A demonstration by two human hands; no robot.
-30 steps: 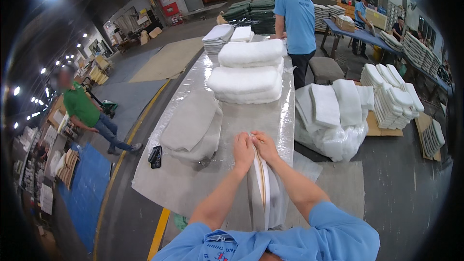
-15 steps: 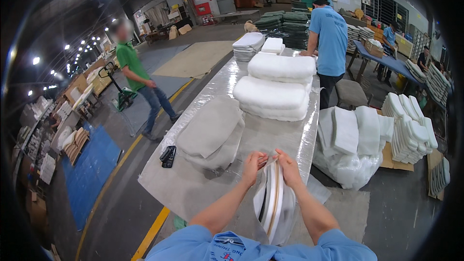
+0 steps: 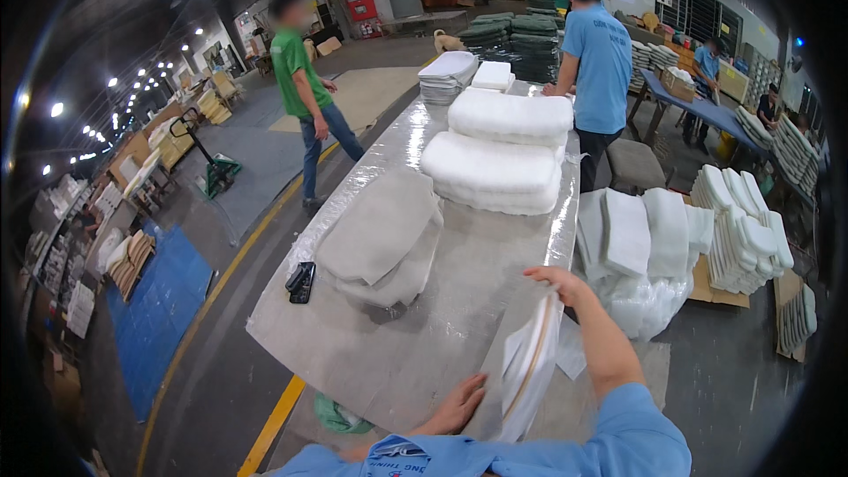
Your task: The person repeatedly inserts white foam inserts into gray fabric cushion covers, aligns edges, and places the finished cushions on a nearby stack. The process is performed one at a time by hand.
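A white padded cushion in a pale grey cover (image 3: 532, 355), with a tan zipper line along its side, stands on edge close to my body at the near end of the table. My right hand (image 3: 560, 284) is closed on the cover's far upper end. Low on the cover's left side, my left hand (image 3: 461, 405) has its fingers stretched out, next to the fabric. Left of centre lies a pile of grey covers (image 3: 375, 234), with a small black device (image 3: 300, 283) beside it.
White foam pads (image 3: 495, 168) are stacked farther up the plastic-covered table (image 3: 442, 318). More white pads (image 3: 667, 238) and a clear plastic bag stand to the right. A co-worker in blue (image 3: 601, 71) leans at the far right edge; a person in green (image 3: 305, 93) walks on the left.
My left hand has left the cover's top end and moved down toward me, fingers extended. My right hand stays at the top, and the cushion tilts right. The person in green has moved rightward.
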